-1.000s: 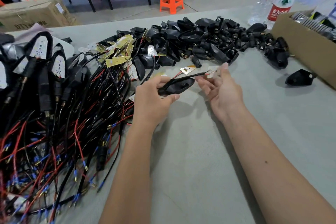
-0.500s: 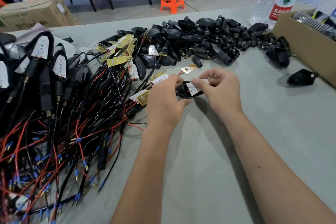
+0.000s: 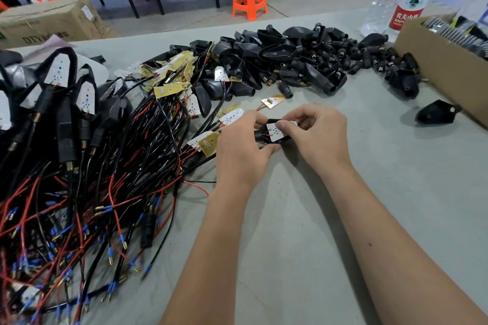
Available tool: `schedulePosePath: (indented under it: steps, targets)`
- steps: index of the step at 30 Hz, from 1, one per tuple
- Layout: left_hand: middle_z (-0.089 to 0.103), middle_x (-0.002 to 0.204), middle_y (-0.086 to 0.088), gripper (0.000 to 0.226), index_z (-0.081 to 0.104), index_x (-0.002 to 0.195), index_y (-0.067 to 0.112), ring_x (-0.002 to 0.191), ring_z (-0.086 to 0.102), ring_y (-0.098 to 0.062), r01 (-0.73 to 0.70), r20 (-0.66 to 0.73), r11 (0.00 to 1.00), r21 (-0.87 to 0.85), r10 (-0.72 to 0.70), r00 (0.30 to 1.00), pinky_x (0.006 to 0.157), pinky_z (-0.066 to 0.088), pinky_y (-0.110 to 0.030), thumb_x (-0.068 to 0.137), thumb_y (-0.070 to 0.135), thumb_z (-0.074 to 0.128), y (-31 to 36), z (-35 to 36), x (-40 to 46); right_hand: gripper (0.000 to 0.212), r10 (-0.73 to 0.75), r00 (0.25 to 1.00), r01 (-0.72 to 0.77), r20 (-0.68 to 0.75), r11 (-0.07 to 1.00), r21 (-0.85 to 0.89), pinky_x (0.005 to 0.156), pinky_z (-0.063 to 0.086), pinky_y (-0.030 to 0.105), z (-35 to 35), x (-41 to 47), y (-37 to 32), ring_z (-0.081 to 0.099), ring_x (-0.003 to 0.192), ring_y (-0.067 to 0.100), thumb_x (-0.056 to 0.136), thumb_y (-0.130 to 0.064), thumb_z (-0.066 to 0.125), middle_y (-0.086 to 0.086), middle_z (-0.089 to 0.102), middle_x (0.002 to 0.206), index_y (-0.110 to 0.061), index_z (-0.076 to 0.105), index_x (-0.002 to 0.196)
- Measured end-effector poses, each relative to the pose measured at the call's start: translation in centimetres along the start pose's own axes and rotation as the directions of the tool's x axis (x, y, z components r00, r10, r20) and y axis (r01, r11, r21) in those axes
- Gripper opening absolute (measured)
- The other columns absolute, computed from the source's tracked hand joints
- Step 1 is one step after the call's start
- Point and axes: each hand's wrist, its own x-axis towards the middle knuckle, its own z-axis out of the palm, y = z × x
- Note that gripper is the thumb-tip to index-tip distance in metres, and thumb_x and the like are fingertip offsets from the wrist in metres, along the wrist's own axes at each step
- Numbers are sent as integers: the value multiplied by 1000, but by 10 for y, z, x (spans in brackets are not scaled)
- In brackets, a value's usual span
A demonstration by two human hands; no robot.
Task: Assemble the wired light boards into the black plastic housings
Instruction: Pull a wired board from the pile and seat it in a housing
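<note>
**Board going into its housing**

The left hand [image 3: 241, 150] grips a black plastic housing [image 3: 264, 137] from its left end, fingers curled round it, while the right hand [image 3: 314, 134] pinches the white light board [image 3: 274, 131] and presses it into the housing's open face, just above the grey surface [image 3: 303, 219]. The step looks like seating the board. Next, it likely needs a firm, even push with the red wire kept clear. Unfitted wired boards [image 3: 174, 87] lie left; the pile of empty housings [image 3: 290, 60] lies beyond.
</note>
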Motion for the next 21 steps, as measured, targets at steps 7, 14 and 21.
schedulePosePath:
  steps: [7, 14, 21]
  targets:
    - [71, 97, 16, 51, 69, 110, 22, 88, 69, -1, 9, -25, 993, -122, -12, 1000, 85, 57, -34, 66, 24, 95, 4, -1, 0, 23, 87, 996, -85, 35, 995, -61, 67, 45, 22, -6, 4, 5, 59, 72, 4, 82, -42, 83, -9, 70, 94, -29, 73, 99]
    - [70, 102, 15, 47, 67, 118, 24, 92, 65, 0, 47, 144, 996, -70, -37, 989, 86, 56, -27, 76, 23, 90, -1, -20, 4, 5, 188, 962, -246, 200, 910, 332, 39, 37, 21, -11, 7, 7, 58, 46, 11, 90, -13, 78, 7, 70, 64, -17, 80, 91]
    - [72, 72, 0, 23, 78, 79, 18, 64, 65, -9, 125, 152, 990, -73, -112, 982, 64, 50, -14, 80, -5, 78, -23, -40, 9, 4, 231, 943, -308, 240, 877, 369, 39, 36, 20, -15, 11, 10, 49, 47, 11, 87, -13, 82, 18, 64, 67, -12, 81, 90]
